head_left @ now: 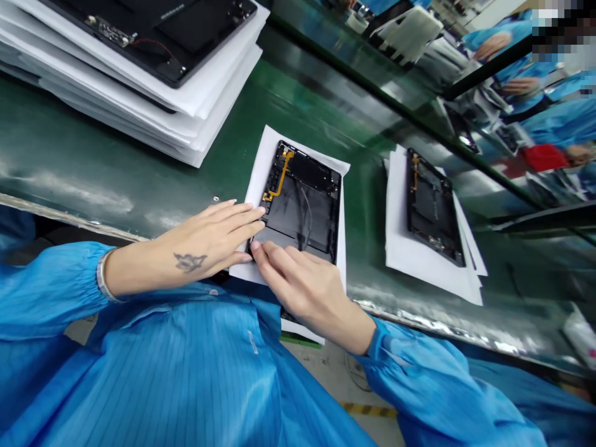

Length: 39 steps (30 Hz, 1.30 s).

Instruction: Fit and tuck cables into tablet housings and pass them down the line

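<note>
In front of me a black tablet housing lies inside-up on a white sheet, reaching to the bench edge. An orange flex cable runs down its upper left side. My left hand rests flat with fingers stretched out, the fingertips touching the housing's left edge. My right hand bends over the near left corner, thumb and forefinger pinched together there. Whatever is between those fingertips is too small or hidden to make out. The right hand covers the near part of the housing.
A tall stack of white sheets with a black housing on top stands at the upper left. Rightward, another black housing lies on white sheets. A dark rail crosses behind; people in blue sleeves work beyond it.
</note>
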Motion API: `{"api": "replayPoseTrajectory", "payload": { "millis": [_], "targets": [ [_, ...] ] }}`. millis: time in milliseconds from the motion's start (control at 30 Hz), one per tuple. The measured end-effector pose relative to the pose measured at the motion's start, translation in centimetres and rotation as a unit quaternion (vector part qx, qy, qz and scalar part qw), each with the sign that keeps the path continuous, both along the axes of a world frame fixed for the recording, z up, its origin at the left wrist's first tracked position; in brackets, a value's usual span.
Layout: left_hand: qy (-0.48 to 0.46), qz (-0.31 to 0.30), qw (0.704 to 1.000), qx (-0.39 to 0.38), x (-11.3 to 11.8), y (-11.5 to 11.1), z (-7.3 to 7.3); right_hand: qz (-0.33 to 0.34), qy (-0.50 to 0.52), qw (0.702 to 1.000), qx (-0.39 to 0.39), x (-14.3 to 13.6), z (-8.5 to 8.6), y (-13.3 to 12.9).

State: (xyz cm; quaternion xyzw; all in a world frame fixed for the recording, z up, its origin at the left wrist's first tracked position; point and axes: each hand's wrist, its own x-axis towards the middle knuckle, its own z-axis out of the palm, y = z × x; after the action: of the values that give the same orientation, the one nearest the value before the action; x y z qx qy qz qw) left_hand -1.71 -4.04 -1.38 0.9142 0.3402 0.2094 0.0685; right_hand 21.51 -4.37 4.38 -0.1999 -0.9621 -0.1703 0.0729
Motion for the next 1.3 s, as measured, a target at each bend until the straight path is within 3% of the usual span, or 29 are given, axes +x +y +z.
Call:
{"api": "replayPoseTrajectory", "payload": {
  "millis": [133, 267, 400, 467, 533, 600, 667, 733, 833, 1000, 1100, 1300],
  "targets": [
    [-0.001, 0.001, 1.000, -0.007, 0.1, 0.1, 0.0, -0.010, 0.002, 1.000, 0.026, -0.5, 0.0, -0.1],
    [-0.001, -0.008, 1.000, -0.003, -0.1, 0.4, -0.1, -0.007, 0.003, 1.000, -0.020, 0.0, -0.2, 0.8],
    [0.010, 0.002, 1.000, -0.002, -0.7, 0.2, 0.0, -0.077, 0.123, 0.989, -0.027, 1.3, -0.3, 0.5],
    [0.012, 0.013, 1.000, -0.008, -0.9, 0.2, 0.1, -0.155, 0.253, 0.955, -0.023, 1.6, -0.4, -0.3],
    [0.010, 0.016, 1.000, -0.014, -1.0, 0.1, 0.2, -0.207, 0.405, 0.889, -0.060, 1.5, -0.6, -1.3],
    [0.000, 0.012, 1.000, -0.009, -1.0, 0.1, 0.5, -0.207, 0.520, 0.817, -0.137, 1.2, -0.9, -2.1],
    [-0.014, 0.011, 1.000, 0.007, -0.9, 0.0, 0.8, -0.176, 0.564, 0.783, -0.195, 0.9, -1.2, -2.6],
    [-0.022, 0.010, 0.999, 0.027, -0.7, -0.2, 1.1, -0.148, 0.554, 0.793, -0.207, 1.0, -1.5, -2.7],
    [-0.023, 0.007, 0.999, 0.037, -0.6, -0.3, 1.3, -0.141, 0.484, 0.841, -0.199, 1.4, -1.6, -2.3],
    [-0.028, -0.006, 1.000, 0.006, -0.5, -0.1, 1.2, -0.165, 0.198, 0.943, -0.211, 1.9, -0.7, -0.6],
    [-0.038, -0.010, 0.999, -0.015, -0.4, 0.0, 1.3, -0.137, 0.135, 0.960, -0.203, 1.5, -0.7, -0.2],
    [-0.053, -0.005, 0.998, -0.034, -0.3, -0.1, 0.9, -0.113, 0.209, 0.960, -0.150, 0.8, -2.7, -1.0]
  ]
}}
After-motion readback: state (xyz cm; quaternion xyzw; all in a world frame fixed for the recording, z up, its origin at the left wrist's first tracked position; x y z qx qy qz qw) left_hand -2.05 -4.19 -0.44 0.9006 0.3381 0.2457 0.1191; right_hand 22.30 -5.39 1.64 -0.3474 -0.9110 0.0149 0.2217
